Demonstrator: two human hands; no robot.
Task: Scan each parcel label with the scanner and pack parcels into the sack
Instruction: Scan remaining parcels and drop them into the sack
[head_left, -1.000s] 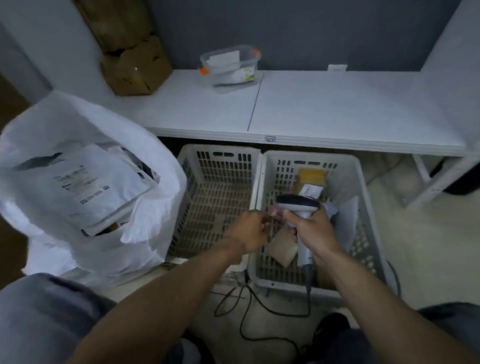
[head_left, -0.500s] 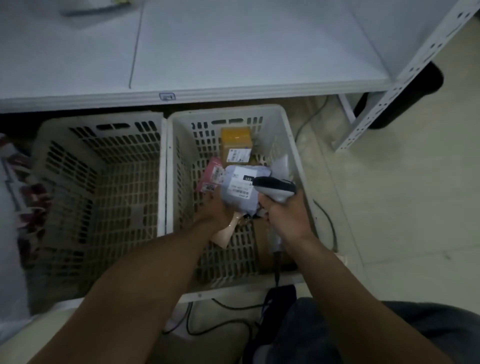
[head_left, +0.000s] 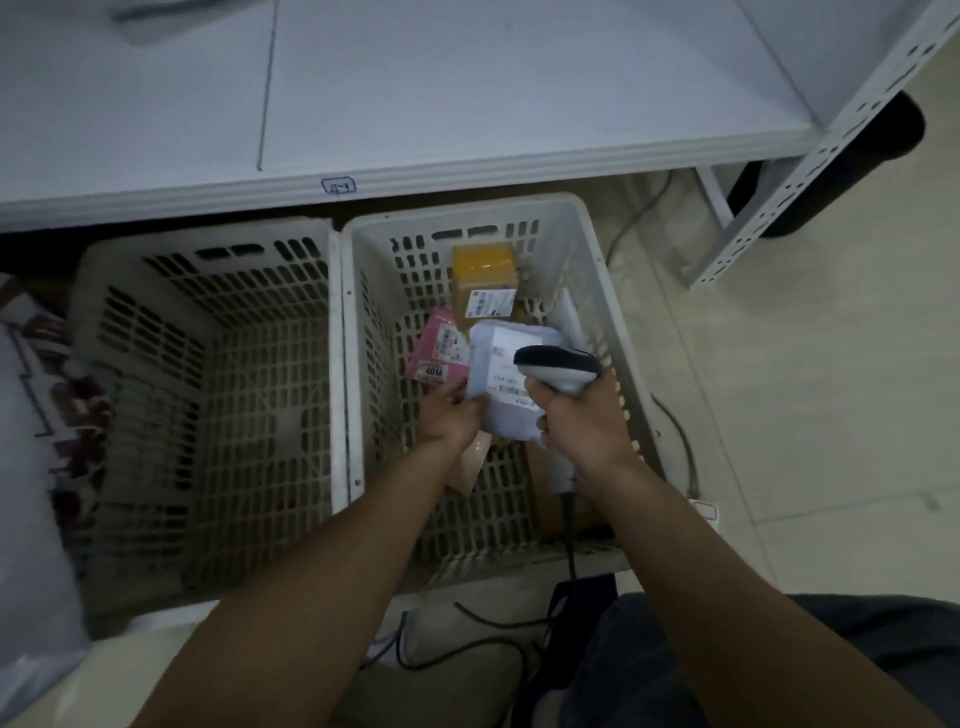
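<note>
**Ana:** White tabletop across the top, 2 slatted crates on the floor under it. Take me through it from the left.

**Ben:** Only a sliver of the sack shows at the far left edge. 1 second ago it filled that side, so the head has swung down and right. Then comes the left crate, and hard against it the right crate, where the work is.

**Ana:** What's inside?

**Ben:** A pink parcel lies near the left wall, with a yellow-taped parcel behind it. The left hand pinches the near left edge of the white parcel, thumb on top and the other fingers tucked beneath, holding it above the crate floor.

**Ana:** And the scanner?

**Ben:** The scanner now has its head over the label, partly hiding it. Half a second ago it sat at the label's right edge. The right hand is wrapped round the grip, fingers curled tight. I can't tell whether a finger is on the trigger. The cable trails down toward the person.

**Ana:** So where does that leave us?

**Ben:** I'd judge this parcel is mid-scan. It still has to travel left to the sack, and at least 2 parcels wait in the crate.
</note>
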